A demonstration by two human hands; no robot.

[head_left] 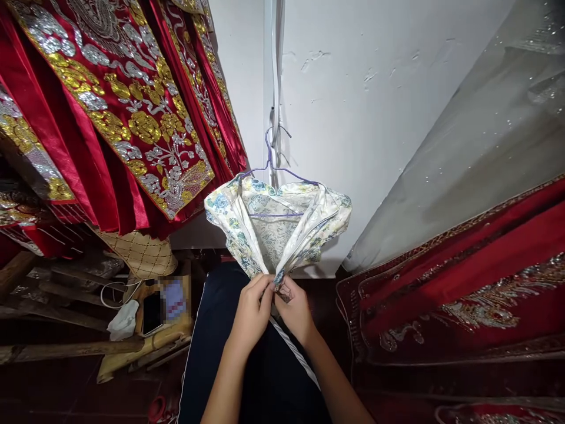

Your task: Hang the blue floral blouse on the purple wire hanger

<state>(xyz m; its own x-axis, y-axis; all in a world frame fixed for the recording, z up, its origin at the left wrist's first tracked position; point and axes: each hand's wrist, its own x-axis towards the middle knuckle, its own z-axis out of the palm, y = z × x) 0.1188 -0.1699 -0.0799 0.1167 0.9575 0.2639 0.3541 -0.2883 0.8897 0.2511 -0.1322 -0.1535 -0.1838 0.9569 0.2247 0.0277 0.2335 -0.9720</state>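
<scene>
A floral garment (pixel 220 209) in white, blue and yellow, with short sleeves, hangs on a purple wire hanger (pixel 269 156) in front of me. Its front hangs apart in a V, so the patterned inside of the back shows. At the bottom of the V, my left hand (pixel 255 303) pinches one front edge. Close against it, my right hand (pixel 293 303) has its fingers closed on the other edge. The two edges come together between my fingertips; any fastening there is too small to make out. A pale strip (pixel 295 353) runs down from beneath my hands across my dark trousers.
Red robes with gold and silver sequins (pixel 145 126) hang at the left. On the right are a sheer sparkling white fabric (pixel 441 153) and a red beaded garment (pixel 441 294). A bamboo chair (pixel 145 347) at lower left bears a phone (pixel 153 309). A white wall (pixel 344 118) stands behind.
</scene>
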